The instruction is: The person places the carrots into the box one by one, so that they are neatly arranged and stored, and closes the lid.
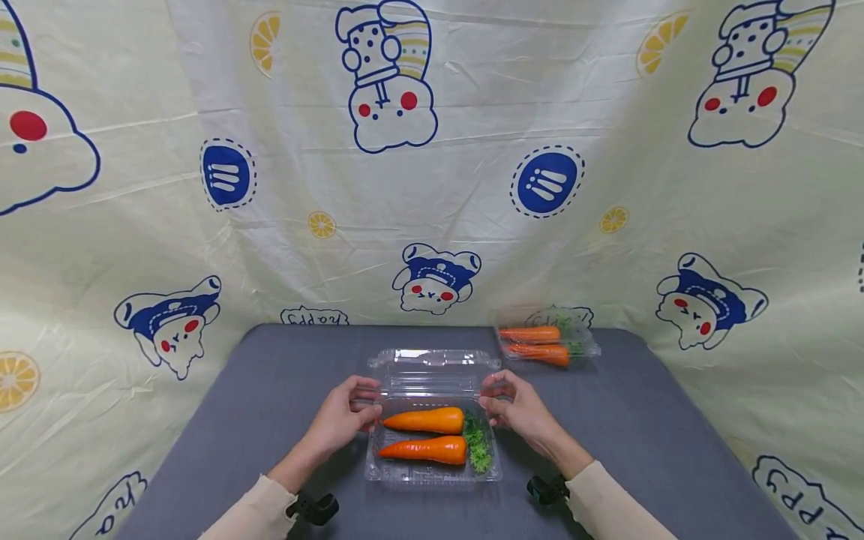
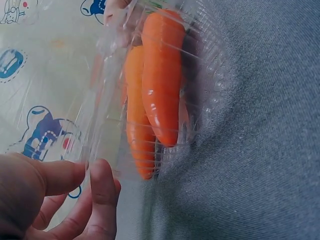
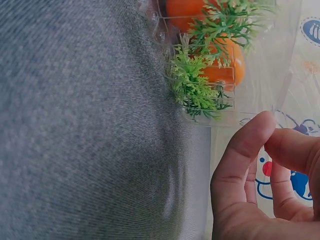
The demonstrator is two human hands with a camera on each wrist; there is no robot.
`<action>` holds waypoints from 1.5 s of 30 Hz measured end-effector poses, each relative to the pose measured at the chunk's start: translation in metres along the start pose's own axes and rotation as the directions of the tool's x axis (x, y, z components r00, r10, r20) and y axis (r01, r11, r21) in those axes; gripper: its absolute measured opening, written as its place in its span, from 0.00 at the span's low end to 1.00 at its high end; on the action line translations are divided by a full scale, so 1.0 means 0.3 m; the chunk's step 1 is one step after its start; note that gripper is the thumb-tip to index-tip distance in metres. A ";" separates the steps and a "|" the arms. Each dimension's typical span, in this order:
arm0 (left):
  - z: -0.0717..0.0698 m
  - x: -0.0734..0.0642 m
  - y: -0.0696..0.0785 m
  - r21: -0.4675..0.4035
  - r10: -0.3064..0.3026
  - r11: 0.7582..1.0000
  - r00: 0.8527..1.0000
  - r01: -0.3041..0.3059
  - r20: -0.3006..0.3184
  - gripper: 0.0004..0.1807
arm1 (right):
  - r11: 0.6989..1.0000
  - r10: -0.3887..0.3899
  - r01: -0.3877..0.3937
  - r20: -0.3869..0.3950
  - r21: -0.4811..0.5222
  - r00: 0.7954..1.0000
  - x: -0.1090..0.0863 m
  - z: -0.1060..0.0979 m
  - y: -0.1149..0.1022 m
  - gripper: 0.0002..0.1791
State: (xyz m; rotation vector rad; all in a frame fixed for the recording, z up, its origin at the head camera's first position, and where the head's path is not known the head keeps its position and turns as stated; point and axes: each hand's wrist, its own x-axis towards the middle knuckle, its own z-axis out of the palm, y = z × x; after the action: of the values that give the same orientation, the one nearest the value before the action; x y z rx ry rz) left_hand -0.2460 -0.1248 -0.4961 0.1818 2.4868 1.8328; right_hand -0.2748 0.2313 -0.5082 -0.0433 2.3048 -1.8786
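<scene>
On the grey table in front of me stands a clear plastic clamshell box (image 1: 405, 474), its lid (image 1: 432, 385) raised at the far side. Inside lie two orange carrots, the farther carrot (image 1: 432, 421) and the nearer carrot (image 1: 432, 450), tips to the left. Their green tops (image 1: 478, 444) fill the right end. My left hand (image 1: 340, 412) pinches the clear plastic at the box's left far corner between thumb and fingers. At the opposite corner, my right hand (image 1: 518, 409) pinches the plastic edge with thumb and index fingertip, close to the greens (image 3: 200, 82) in the right wrist view.
A second clear box (image 1: 594, 349) with two carrots (image 1: 540, 354) and green tops sits at the table's back right. Behind the grey tabletop (image 1: 297, 367) hangs a pale printed curtain (image 1: 472, 202). Black straps (image 1: 313, 510) are on both wrists.
</scene>
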 end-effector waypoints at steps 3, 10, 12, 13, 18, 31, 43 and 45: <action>-0.004 -0.002 -0.004 -0.031 0.002 1.000 1.000 -0.002 0.002 0.21 | 1.000 -0.015 0.015 0.011 -0.007 1.000 -0.002 -0.002 0.007 0.18; -0.010 -0.010 -0.017 -0.021 0.012 1.000 1.000 -0.012 -0.005 0.16 | 0.998 -0.058 0.059 0.035 -0.032 0.998 -0.012 -0.014 0.014 0.14; -0.014 -0.016 -0.019 -0.016 0.016 1.000 1.000 -0.016 -0.005 0.14 | 0.998 -0.057 0.058 0.046 -0.021 0.997 -0.016 -0.018 0.013 0.12; -0.016 -0.020 -0.020 -0.010 0.016 1.000 1.000 -0.016 -0.005 0.13 | 0.998 -0.054 0.055 0.053 -0.018 0.997 -0.018 -0.020 0.013 0.12; -0.030 -0.043 -0.018 -0.018 0.017 1.000 1.000 -0.017 0.009 0.11 | 0.999 -0.043 0.044 0.081 -0.017 0.996 -0.039 -0.026 0.004 0.16; -0.043 -0.155 -0.017 0.052 0.082 0.994 0.983 -0.092 0.164 0.29 | 0.993 0.003 0.023 0.213 -0.120 0.977 -0.199 -0.066 -0.015 0.31; -0.015 -0.201 -0.008 0.038 0.054 0.998 0.993 -0.058 0.101 0.31 | 0.971 0.159 -0.214 0.376 0.110 0.913 -0.291 -0.041 0.010 0.44; -0.009 -0.208 -0.005 0.045 0.045 0.998 0.995 -0.049 0.093 0.32 | 0.966 0.174 -0.229 0.352 0.122 0.920 -0.297 -0.032 0.011 0.46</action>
State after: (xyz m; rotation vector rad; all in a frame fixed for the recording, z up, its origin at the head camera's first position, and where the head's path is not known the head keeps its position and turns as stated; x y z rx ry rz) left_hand -0.1845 -0.1355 -0.4988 0.3216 2.4851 1.7406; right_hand -0.1882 0.2527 -0.4998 -0.0959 1.8504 -1.7852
